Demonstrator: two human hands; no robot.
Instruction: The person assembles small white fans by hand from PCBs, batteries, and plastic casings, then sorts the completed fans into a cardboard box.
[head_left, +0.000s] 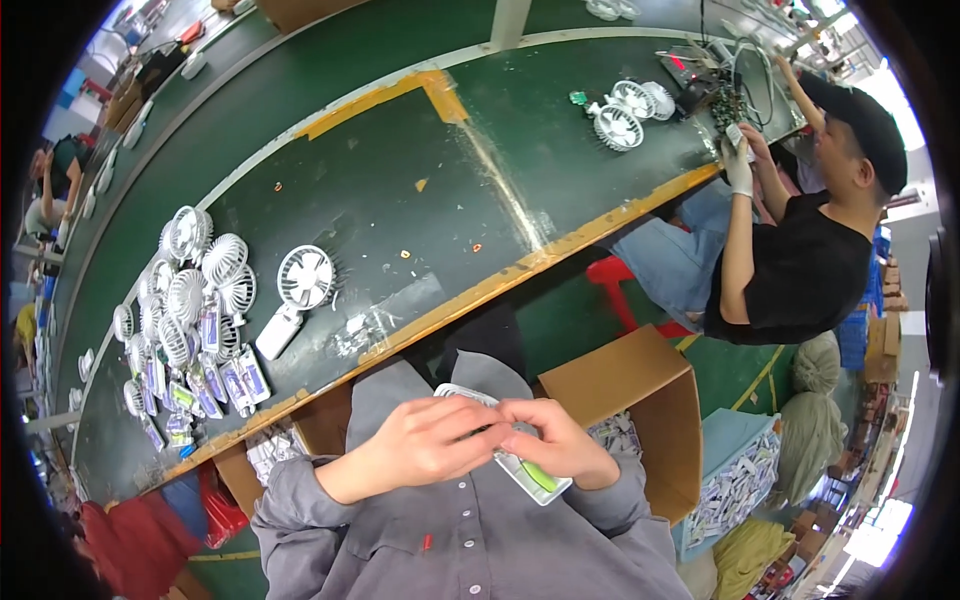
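Observation:
Just above my lap is a long white plastic shell point(507, 466), tilted, with a lime-green cylinder point(539, 476) lying inside it. It looks like the handle half of a small hand fan. My left hand point(435, 440) is closed over the shell's upper part, fingers bent together. From the other side my right hand point(565, 440) grips it, thumb and fingertips meeting those of the left. The fingers hide the shell's middle, so any small part pinched there cannot be seen. On the bench ahead lies a single white hand fan point(305, 278) with its handle toward me.
Many white fans point(185, 295) with open handles are heaped at the left of the dark bench point(370, 190). A cardboard box point(640, 385) and a blue bin point(745, 480) of small parts stand at my right. A co-worker point(790, 230) sits farther right, near more fans point(618, 127).

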